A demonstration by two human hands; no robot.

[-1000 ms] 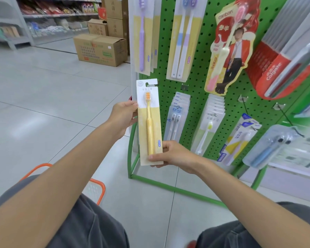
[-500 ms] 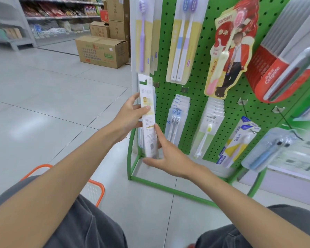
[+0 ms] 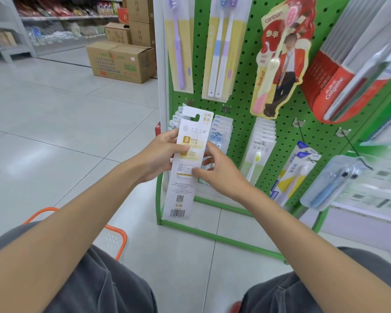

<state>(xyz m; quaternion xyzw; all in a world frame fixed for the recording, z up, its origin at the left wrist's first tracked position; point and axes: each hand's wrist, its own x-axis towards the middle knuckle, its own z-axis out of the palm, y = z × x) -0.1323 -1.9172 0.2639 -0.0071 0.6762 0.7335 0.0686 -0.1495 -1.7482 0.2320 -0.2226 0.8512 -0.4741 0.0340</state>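
A toothbrush pack (image 3: 185, 184) is held upright in front of the green pegboard rack (image 3: 239, 109), its white printed back with a barcode facing me. My left hand (image 3: 158, 157) grips its left edge, thumb across the card. From the right, my right hand (image 3: 221, 172) pinches the pack's right edge at mid height, fingers behind the card. The brush itself is hidden on the far side.
Other toothbrush packs hang on the rack: a purple one (image 3: 178, 44), a twin pack (image 3: 221, 46), a red Colgate stack (image 3: 339, 86). An orange basket (image 3: 113, 240) sits by my left knee. Cardboard boxes (image 3: 122, 62) stand on the tiled floor behind.
The pack has been turned round from its yellow front, through edge-on, to its white back. My right hand has moved up from the bottom corner to the right edge.
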